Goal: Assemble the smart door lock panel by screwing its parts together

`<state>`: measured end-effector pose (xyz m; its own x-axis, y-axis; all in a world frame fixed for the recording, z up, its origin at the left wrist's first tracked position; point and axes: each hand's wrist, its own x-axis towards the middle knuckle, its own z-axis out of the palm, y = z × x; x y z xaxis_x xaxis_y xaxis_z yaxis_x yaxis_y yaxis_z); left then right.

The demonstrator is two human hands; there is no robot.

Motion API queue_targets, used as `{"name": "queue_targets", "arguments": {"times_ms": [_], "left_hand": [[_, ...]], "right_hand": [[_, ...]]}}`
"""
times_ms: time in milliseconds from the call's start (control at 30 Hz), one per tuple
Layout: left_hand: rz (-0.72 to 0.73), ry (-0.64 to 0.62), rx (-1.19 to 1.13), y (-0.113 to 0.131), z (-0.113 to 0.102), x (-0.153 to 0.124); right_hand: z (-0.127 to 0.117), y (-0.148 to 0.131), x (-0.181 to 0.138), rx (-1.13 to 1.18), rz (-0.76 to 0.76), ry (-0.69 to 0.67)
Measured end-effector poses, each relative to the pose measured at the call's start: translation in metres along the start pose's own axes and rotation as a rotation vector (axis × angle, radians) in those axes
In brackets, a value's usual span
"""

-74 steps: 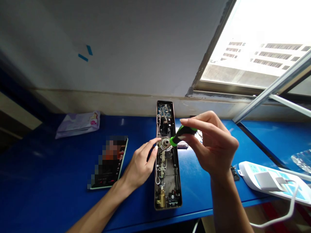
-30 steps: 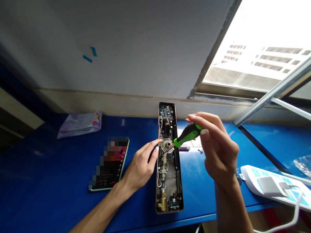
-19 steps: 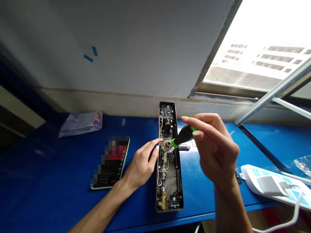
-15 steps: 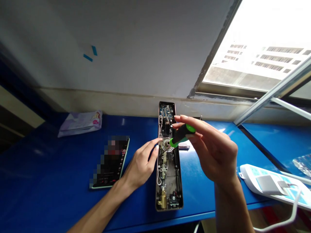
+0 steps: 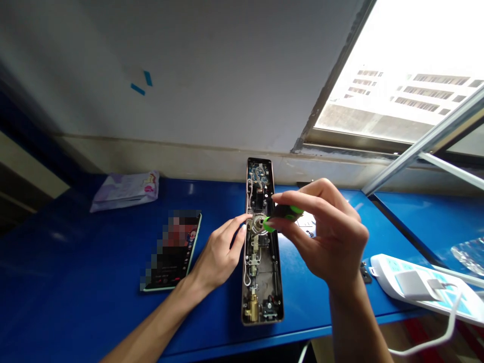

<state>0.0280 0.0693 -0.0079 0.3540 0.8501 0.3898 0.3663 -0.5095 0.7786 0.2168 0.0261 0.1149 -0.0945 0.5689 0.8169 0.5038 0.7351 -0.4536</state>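
A long, narrow smart door lock panel (image 5: 267, 272) lies with its inside facing up, showing a circuit board, wires, a round mechanism and a brass part. At its left rim is my left hand (image 5: 223, 249), index finger and thumb against the edge beside the round mechanism. My right hand (image 5: 335, 232) pinches the black and green handle of a screwdriver (image 5: 285, 212) between thumb and fingers. The screwdriver tilts over the round mechanism from the right; its tip is hidden behind the green collar.
A phone (image 5: 176, 252) lies left of the lock panel on the blue table (image 5: 75, 267), with a purple-white packet (image 5: 124, 190) behind it. White paper with small dark pieces (image 5: 308, 224) is partly behind my right hand. A power strip (image 5: 389, 267) with a plugged-in charger stands at right.
My right hand's fingers have curled in from a spread pose and now pinch the screwdriver handle, which lies flatter. My left hand has stayed at the rim.
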Motion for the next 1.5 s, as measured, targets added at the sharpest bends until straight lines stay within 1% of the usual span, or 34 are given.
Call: {"name": "queue_targets", "arguments": {"times_ms": [67, 133, 200, 267, 333, 433, 500, 533, 600, 667, 700, 767, 867, 1000, 1067, 1133, 1167, 1200, 1233, 1267, 1300, 1333, 1367, 1433, 1500], "left_hand": [[-0.005, 0.005, -0.005, 0.001, 0.000, 0.000], [-0.019, 0.004, -0.015, 0.003, -0.001, 0.000], [-0.039, -0.011, -0.036, 0.004, -0.002, 0.001], [-0.069, -0.029, -0.083, 0.005, -0.002, 0.001], [-0.121, -0.033, -0.174, 0.004, -0.002, 0.002], [-0.187, -0.023, -0.316, 0.000, 0.001, 0.003], [-0.200, -0.014, -0.360, -0.002, 0.003, 0.003], [-0.205, -0.012, -0.370, -0.003, 0.004, 0.003], [-0.220, -0.004, -0.378, -0.004, 0.005, 0.002], [-0.227, 0.005, -0.381, -0.005, 0.007, 0.001], [-0.225, 0.009, -0.384, -0.005, 0.007, 0.001], [-0.212, 0.014, -0.393, -0.005, 0.008, 0.001], [-0.203, 0.012, -0.401, -0.004, 0.008, 0.001], [-0.231, 0.012, -0.395, -0.005, 0.007, 0.001], [-0.252, 0.021, -0.398, -0.005, 0.008, 0.001], [-0.275, 0.033, -0.404, -0.006, 0.008, 0.001], [-0.284, 0.037, -0.405, -0.007, 0.009, 0.001], [-0.290, 0.041, -0.405, -0.007, 0.009, 0.000], [-0.292, 0.042, -0.404, -0.007, 0.010, 0.000], [-0.291, 0.042, -0.400, -0.006, 0.011, 0.000], [-0.289, 0.039, -0.396, -0.006, 0.011, 0.000], [-0.286, 0.036, -0.390, -0.005, 0.012, 0.000], [-0.282, 0.033, -0.385, -0.004, 0.012, 0.000], [-0.274, 0.025, -0.377, -0.003, 0.012, -0.001], [-0.267, 0.018, -0.371, -0.002, 0.012, -0.001]], "right_hand": [[0.002, -0.001, 0.000, -0.044, 0.008, 0.016], [0.002, -0.002, -0.001, -0.023, 0.035, -0.054], [0.001, -0.001, -0.003, 0.057, 0.070, -0.143], [-0.001, -0.001, -0.006, 0.121, 0.085, -0.183], [-0.001, -0.001, -0.007, 0.110, 0.069, -0.174], [-0.001, -0.001, -0.007, 0.020, 0.039, -0.114], [-0.002, 0.001, -0.008, -0.003, 0.063, -0.081], [-0.002, 0.002, -0.008, 0.020, 0.086, -0.094], [-0.004, 0.004, -0.010, 0.118, 0.124, -0.174], [-0.005, 0.005, -0.012, 0.197, 0.127, -0.251], [-0.006, 0.004, -0.012, 0.208, 0.114, -0.261], [-0.005, 0.003, -0.013, 0.170, 0.078, -0.233], [-0.003, 0.001, -0.014, 0.070, 0.045, -0.145], [-0.005, 0.009, -0.019, -0.040, 0.101, -0.002], [-0.010, 0.016, -0.023, -0.081, 0.156, 0.128], [-0.016, 0.023, -0.030, -0.029, 0.255, 0.322], [-0.019, 0.026, -0.034, 0.021, 0.327, 0.424], [-0.022, 0.029, -0.038, 0.073, 0.425, 0.485], [-0.024, 0.032, -0.043, 0.115, 0.533, 0.505], [-0.026, 0.035, -0.047, 0.144, 0.651, 0.452], [-0.026, 0.037, -0.052, 0.173, 0.774, 0.305], [-0.025, 0.040, -0.056, 0.189, 0.837, 0.202], [-0.024, 0.043, -0.061, 0.199, 0.871, 0.138], [-0.018, 0.047, -0.068, 0.202, 0.911, 0.077], [-0.012, 0.051, -0.073, 0.181, 0.930, 0.066]]}}
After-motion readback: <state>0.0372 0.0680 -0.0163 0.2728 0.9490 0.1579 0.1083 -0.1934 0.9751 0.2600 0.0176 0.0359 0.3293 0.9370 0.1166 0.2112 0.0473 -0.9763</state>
